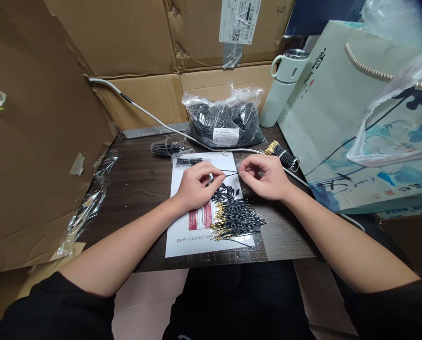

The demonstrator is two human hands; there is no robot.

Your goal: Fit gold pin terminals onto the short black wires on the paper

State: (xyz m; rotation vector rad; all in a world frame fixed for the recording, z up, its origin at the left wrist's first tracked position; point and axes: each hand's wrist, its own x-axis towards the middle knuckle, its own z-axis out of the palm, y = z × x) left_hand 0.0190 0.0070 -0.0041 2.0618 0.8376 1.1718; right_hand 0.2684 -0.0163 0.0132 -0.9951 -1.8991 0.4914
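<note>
Over the white printed sheet (177, 248), my left hand (198, 185) is closed in a pinch at the left end of a thin black wire (232, 174). My right hand (263, 178) pinches the same wire from the other side, so it spans the small gap between my fingertips. Two thin strands seem to show in that gap; their ends are hidden by my fingers. Just below lie short black sleeve pieces (228, 191), loosely heaped. Nearer to me spreads a pile of black wires (241, 219) with gold-coloured tips, mostly pointing left.
A clear bag of black parts (225, 120) sits at the back. Beside it are a tied bundle of gold-tipped wires (281, 153), a small bagged bundle (168, 148) and a pale green flask (283, 89). A white cable (143, 109) crosses behind. Cardboard (30, 141) and a paper bag (338, 141) flank the table.
</note>
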